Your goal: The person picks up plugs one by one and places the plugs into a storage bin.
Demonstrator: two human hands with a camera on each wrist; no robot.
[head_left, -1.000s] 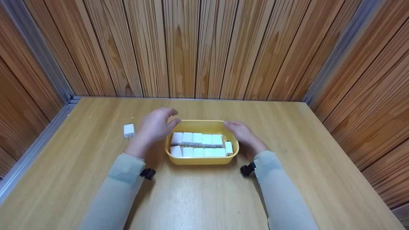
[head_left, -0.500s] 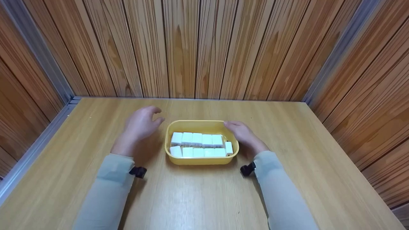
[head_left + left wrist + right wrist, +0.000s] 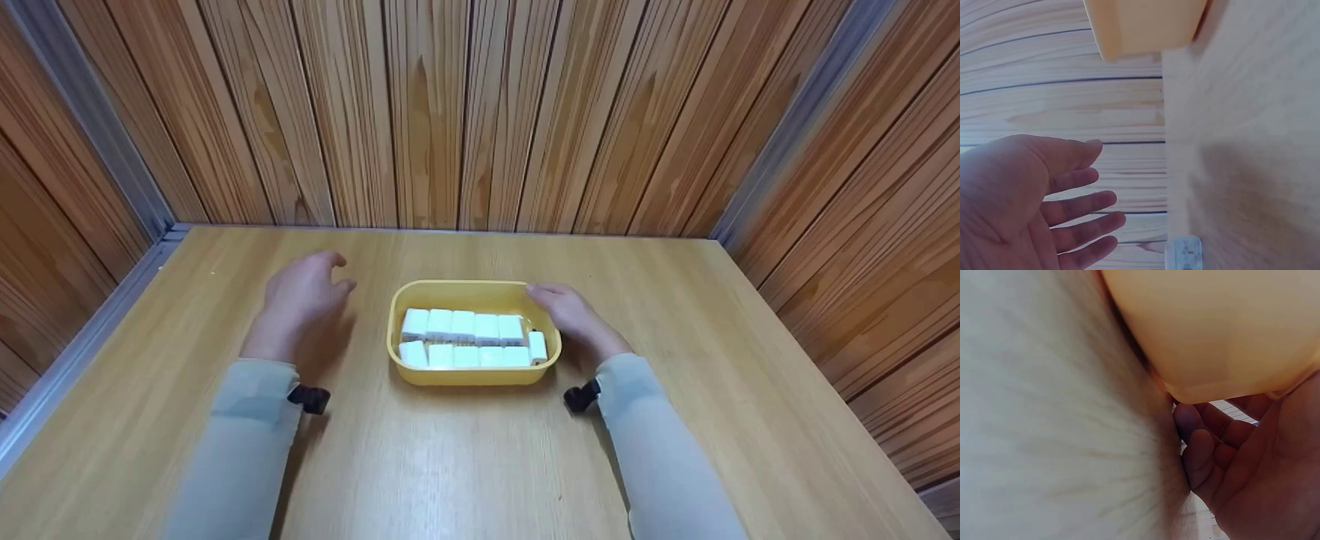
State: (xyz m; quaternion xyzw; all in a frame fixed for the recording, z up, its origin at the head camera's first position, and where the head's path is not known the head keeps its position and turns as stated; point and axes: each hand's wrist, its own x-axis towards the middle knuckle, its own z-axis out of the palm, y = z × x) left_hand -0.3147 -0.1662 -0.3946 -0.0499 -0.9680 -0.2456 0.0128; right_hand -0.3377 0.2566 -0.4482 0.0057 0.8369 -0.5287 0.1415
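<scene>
A yellow plastic tub [image 3: 472, 377] holds two rows of white plug adapters [image 3: 463, 325], plus one standing at its right end. My right hand [image 3: 574, 318] grips the tub's right end, thumb over the rim; in the right wrist view its fingers [image 3: 1199, 455] curl against the outer wall. Left of the tub and apart from it, my left hand [image 3: 298, 304] hovers over the table with relaxed, spread fingers and holds nothing. Below that hand, in the left wrist view, a loose white plug adapter [image 3: 1186, 253] lies on the table. My left hand hides it in the head view.
The wooden table [image 3: 465, 465] ends at a plank-patterned back wall [image 3: 465, 112]. Side walls with metal corner strips stand at left and right. A small black wrist camera [image 3: 309, 399] is strapped on the left sleeve, another black camera [image 3: 581, 397] on the right.
My left hand has moved left, from the tub's left rim to above the loose plug adapter, covering it in the head view. The right hand and the tub stay in place.
</scene>
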